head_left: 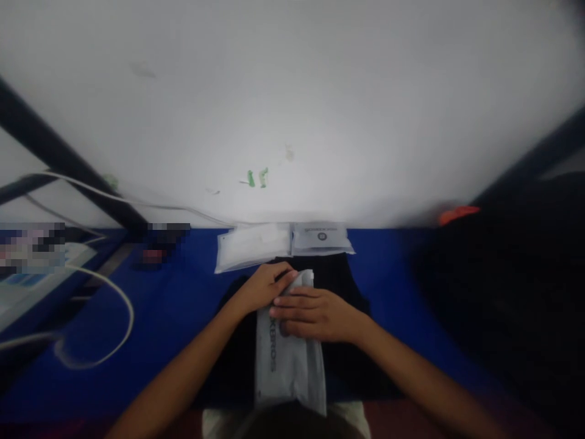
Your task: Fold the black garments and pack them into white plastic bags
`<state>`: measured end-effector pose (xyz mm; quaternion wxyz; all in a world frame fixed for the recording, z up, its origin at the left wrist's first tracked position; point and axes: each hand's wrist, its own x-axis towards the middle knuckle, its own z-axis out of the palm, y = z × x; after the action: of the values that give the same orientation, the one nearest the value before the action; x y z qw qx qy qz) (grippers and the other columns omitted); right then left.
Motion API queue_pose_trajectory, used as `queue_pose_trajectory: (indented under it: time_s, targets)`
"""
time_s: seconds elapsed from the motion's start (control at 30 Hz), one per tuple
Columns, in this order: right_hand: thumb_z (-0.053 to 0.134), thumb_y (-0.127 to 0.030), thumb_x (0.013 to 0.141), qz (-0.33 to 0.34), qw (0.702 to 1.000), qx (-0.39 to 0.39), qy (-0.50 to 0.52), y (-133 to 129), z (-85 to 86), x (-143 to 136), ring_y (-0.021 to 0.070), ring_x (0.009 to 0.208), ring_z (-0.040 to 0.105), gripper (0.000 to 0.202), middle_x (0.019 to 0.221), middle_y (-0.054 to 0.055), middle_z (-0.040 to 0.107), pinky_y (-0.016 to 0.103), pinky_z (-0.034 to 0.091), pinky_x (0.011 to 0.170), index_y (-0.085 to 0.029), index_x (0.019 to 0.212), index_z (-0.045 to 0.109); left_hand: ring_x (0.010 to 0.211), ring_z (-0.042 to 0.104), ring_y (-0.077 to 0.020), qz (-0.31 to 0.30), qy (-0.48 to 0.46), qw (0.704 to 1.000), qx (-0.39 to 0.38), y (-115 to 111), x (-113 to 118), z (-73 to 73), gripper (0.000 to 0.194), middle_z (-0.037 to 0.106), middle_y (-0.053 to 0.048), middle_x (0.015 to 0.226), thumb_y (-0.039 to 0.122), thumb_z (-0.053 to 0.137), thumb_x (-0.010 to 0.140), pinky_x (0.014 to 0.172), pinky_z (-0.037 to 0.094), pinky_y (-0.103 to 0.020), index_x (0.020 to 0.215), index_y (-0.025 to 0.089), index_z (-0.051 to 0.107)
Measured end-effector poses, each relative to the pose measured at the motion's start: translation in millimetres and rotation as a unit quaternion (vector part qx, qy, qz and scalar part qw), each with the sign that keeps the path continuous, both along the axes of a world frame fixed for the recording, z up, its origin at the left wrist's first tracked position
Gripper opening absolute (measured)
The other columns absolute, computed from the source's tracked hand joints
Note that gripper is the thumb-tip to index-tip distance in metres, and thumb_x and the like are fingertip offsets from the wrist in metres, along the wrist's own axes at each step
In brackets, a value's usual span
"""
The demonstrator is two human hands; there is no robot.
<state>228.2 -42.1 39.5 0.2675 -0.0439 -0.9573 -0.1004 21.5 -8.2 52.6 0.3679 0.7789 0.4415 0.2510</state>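
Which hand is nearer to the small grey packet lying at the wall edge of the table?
Right. The right hand lies flat on the grey bag, almost straight below the small grey packet; the left hand grips the bag's top, further left.

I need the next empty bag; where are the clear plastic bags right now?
The clear plastic bags lie at the far edge of the blue table against the white wall, centre of view, just beyond both hands.

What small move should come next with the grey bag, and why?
Probably press the flap down flat. The left hand pinches the top end of the grey bag, the right hand lies flat across it just below, and the bag rests on dark cloth, so the top seems unsealed.
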Motion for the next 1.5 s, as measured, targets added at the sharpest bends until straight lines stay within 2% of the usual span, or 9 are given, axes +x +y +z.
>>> queue_pose_trajectory:
  time_s: [0.1,0.3,0.5,0.63,0.8,1.03,1.17,1.33,1.5]
  targets:
    - [0.057,-0.017,0.097,-0.029,0.999,-0.010,0.031,3,-6.5,0,0.0170,0.128,0.055,0.015,0.136,0.004,0.062,0.036,0.046,0.111,-0.018,0.109,0.066,0.069,0.059,-0.0161,-0.001,-0.012,1.000,-0.028,-1,-3,-10.7,0.032,0.065,0.001,0.073,0.043,0.049,0.096,0.065,0.045,-0.027,0.081,0.019,0.063]
    - [0.048,-0.012,0.099,-0.131,0.986,-0.039,0.100,20,-14.4,10,0.0207,0.100,0.066,0.019,0.105,0.011,0.072,0.040,0.058,0.091,-0.012,0.110,0.064,0.070,0.055,-0.0149,-0.027,-0.013,0.999,-0.038,-2,-5,-22.2,0.026,0.062,0.001,0.076,0.037,0.047,0.096,0.066,0.043,-0.026,0.082,0.019,0.061]
    - [0.046,-0.008,0.097,-0.114,0.988,-0.012,0.105,23,-13.2,17,0.0209,0.091,0.066,0.019,0.094,0.012,0.071,0.040,0.060,0.084,-0.011,0.102,0.064,0.073,0.056,-0.0144,-0.058,-0.031,0.996,-0.055,-3,-4,-19.2,0.026,0.063,0.002,0.080,0.042,0.052,0.095,0.068,0.043,-0.025,0.092,0.019,0.064]
    - [0.055,-0.006,0.094,-0.091,0.987,0.006,0.129,17,-7.7,13,0.0188,0.090,0.067,0.013,0.089,0.007,0.072,0.042,0.059,0.091,-0.014,0.096,0.064,0.065,0.050,-0.0120,-0.072,-0.024,0.995,-0.062,-7,-2,-15.0,0.028,0.057,0.003,0.071,0.039,0.052,0.095,0.061,0.038,-0.023,0.080,0.018,0.063]
    - [0.059,-0.005,0.091,-0.038,0.992,0.011,0.119,4,0.8,7,0.0188,0.090,0.067,0.009,0.087,0.009,0.072,0.042,0.057,0.098,-0.012,0.092,0.065,0.060,0.044,-0.0111,-0.012,-0.046,0.997,-0.056,-2,-9,-14.5,0.032,0.052,0.004,0.065,0.043,0.051,0.093,0.056,0.035,-0.022,0.074,0.018,0.059]
    - [0.060,-0.008,0.089,0.065,0.991,0.033,0.115,-17,9.3,3,0.0187,0.091,0.068,0.010,0.090,0.008,0.074,0.037,0.054,0.105,-0.013,0.092,0.069,0.052,0.039,-0.0100,0.145,-0.101,0.983,-0.039,31,-60,-14.8,0.041,0.043,0.006,0.057,0.055,0.054,0.087,0.049,0.031,-0.021,0.070,0.019,0.049]
    - [0.053,-0.010,0.093,0.029,0.986,-0.047,0.156,-14,3.0,4,0.0194,0.097,0.067,0.015,0.096,0.009,0.073,0.040,0.056,0.100,-0.012,0.101,0.066,0.051,0.041,-0.0100,0.147,-0.102,0.983,-0.043,33,-64,-12.1,0.042,0.046,0.005,0.058,0.057,0.054,0.086,0.049,0.033,-0.021,0.072,0.018,0.052]
    - [0.050,-0.007,0.093,-0.078,0.976,-0.128,0.156,-2,-4.0,7,0.0216,0.109,0.063,0.021,0.104,0.013,0.069,0.043,0.056,0.097,-0.013,0.110,0.061,0.058,0.046,-0.0117,0.089,-0.089,0.991,-0.043,19,-44,-7.6,0.042,0.051,0.004,0.062,0.055,0.056,0.086,0.056,0.038,-0.022,0.070,0.017,0.056]
    - [0.047,-0.012,0.097,-0.040,0.976,-0.186,0.108,4,-0.8,9,0.0210,0.109,0.061,0.023,0.105,0.012,0.068,0.043,0.053,0.099,-0.014,0.115,0.060,0.067,0.053,-0.0141,0.041,-0.060,0.997,-0.012,11,-28,-9.8,0.035,0.059,0.002,0.070,0.047,0.051,0.093,0.065,0.042,-0.024,0.075,0.017,0.059]
